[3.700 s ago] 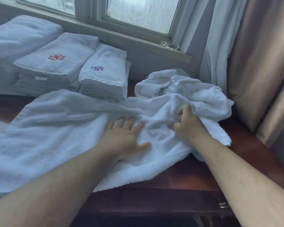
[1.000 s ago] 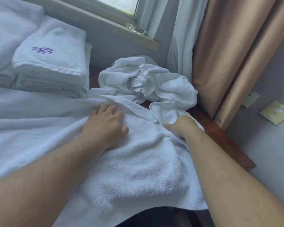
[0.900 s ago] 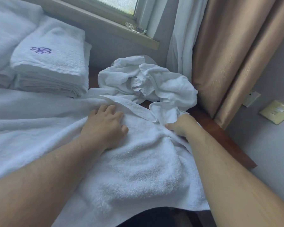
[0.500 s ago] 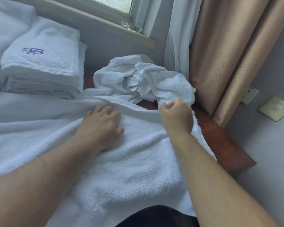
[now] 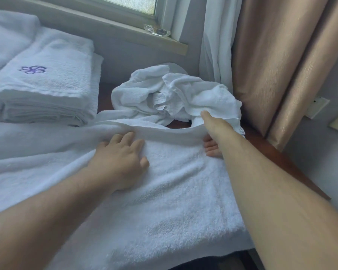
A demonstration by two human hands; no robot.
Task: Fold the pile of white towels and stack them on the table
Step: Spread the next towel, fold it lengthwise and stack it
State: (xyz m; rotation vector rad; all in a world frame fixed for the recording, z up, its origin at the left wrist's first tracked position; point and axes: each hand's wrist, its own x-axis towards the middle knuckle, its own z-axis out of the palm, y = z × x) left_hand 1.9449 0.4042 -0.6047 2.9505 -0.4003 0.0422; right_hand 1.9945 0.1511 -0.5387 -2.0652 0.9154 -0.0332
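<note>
Two hands on the spread towel [image 5: 164, 201]; left hand [image 5: 119, 158] pressing flat, fingers spread; right hand [image 5: 213, 133] pinching its far edge.

White towel [image 5: 164, 201]; purple emblem [image 5: 33, 69]; tan curtain [image 5: 277, 61].

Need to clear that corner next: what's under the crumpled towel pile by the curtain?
The crumpled towel pile sits on the dark wooden table, its front edge overlapping the spread towel. The right hand reaches in beneath it. Anything else underneath is covered.
</note>
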